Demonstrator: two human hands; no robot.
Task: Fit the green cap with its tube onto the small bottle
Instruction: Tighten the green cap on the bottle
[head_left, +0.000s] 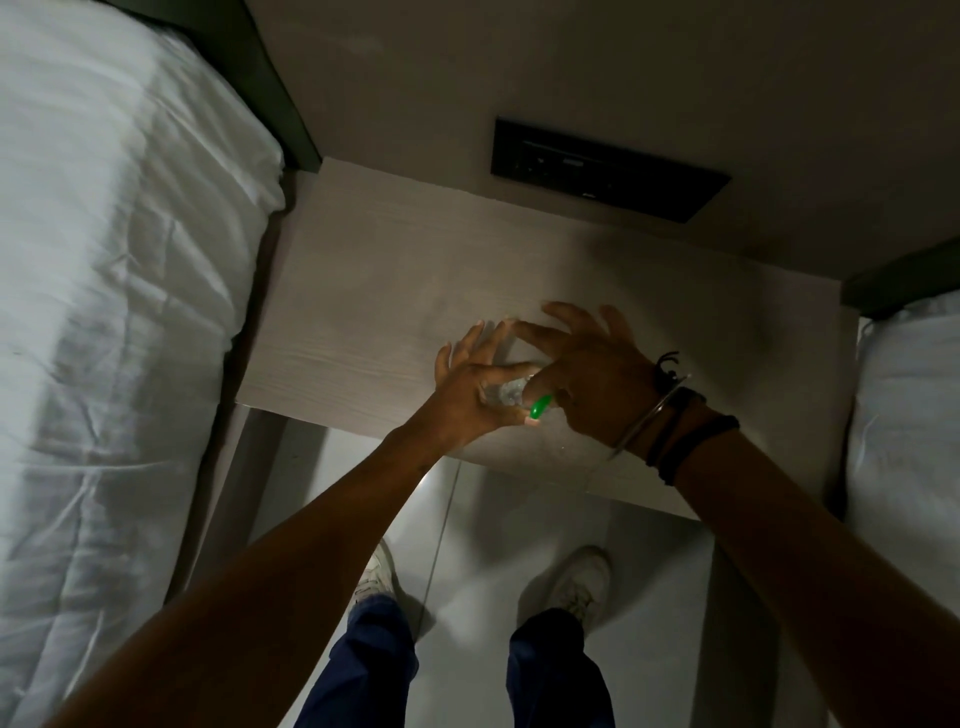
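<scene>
A small clear bottle (506, 392) is held between my two hands above the front edge of a pale wooden bedside table (374, 291). My left hand (470, 389) grips its body with thumb and lower fingers, the other fingers spread. The green cap (540, 406) sits at the bottle's near end, pinched by my right hand (587, 374), whose remaining fingers fan out. The tube is hidden; I cannot tell whether the cap is seated on the bottle.
A white bed (114, 312) runs along the left and another white bed (909, 415) is at the right. A black switch panel (608, 169) is set in the wall behind the table. My legs and white shoes (582, 582) stand on the pale floor below.
</scene>
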